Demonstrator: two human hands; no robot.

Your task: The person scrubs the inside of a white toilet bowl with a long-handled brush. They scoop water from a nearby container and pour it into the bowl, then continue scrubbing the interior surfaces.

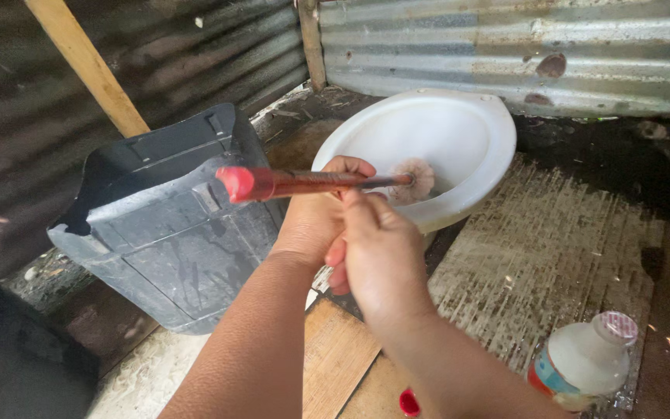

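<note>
Both hands, left hand (316, 213) and right hand (378, 252), are closed, forearms extended forward.

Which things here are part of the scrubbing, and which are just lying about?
In use:
- left hand
- right hand
- red-handled brush, held by both hands
- white bowl, bristles inside it

Lying about:
- dark plastic bin
- white bottle
- wooden plank
- wooden pole

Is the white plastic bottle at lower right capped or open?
Capped. The white bottle stands roughly upright on the wet floor, a pale lid covering its mouth.
</note>
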